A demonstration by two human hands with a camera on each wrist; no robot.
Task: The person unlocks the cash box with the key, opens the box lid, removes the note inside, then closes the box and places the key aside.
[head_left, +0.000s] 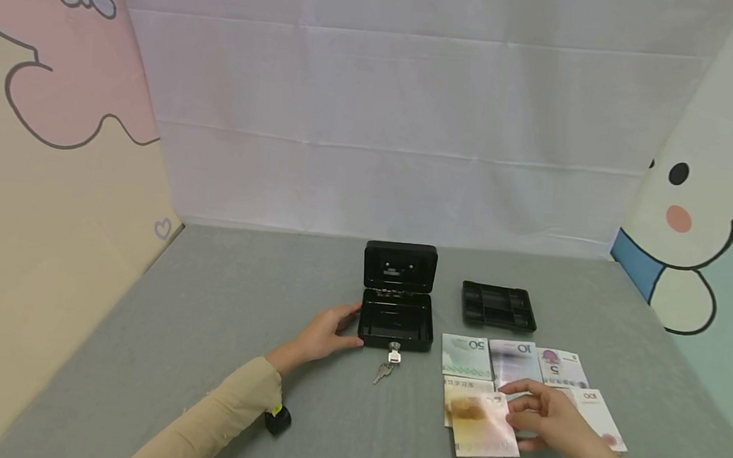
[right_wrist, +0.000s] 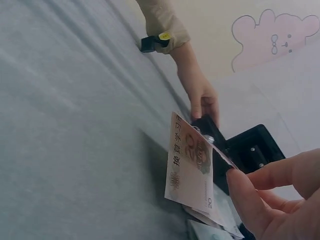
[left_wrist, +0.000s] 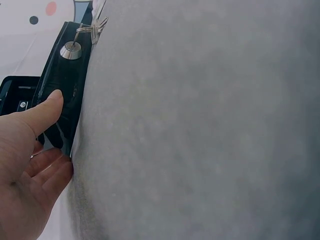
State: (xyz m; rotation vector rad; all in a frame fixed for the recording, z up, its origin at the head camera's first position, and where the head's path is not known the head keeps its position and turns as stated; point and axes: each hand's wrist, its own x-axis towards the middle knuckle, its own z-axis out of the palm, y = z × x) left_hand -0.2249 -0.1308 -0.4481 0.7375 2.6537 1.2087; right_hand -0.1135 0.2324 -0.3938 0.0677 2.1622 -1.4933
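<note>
A small black cash box stands with its lid raised, its inside bare. My left hand holds the box at its left side. In the left wrist view, the thumb lies on the front face near the lock, the other fingers round the corner. Keys hang from the lock. My right hand pinches a banknote by its edge, marked 20 in the right wrist view. The raised note overlaps a yellowish note beneath it.
Right of the box lies a black compartment tray. Several notes lie in rows below it: a green 50, a 10, a 5 and a 100 partly behind the hand. Grey cloth covers the table.
</note>
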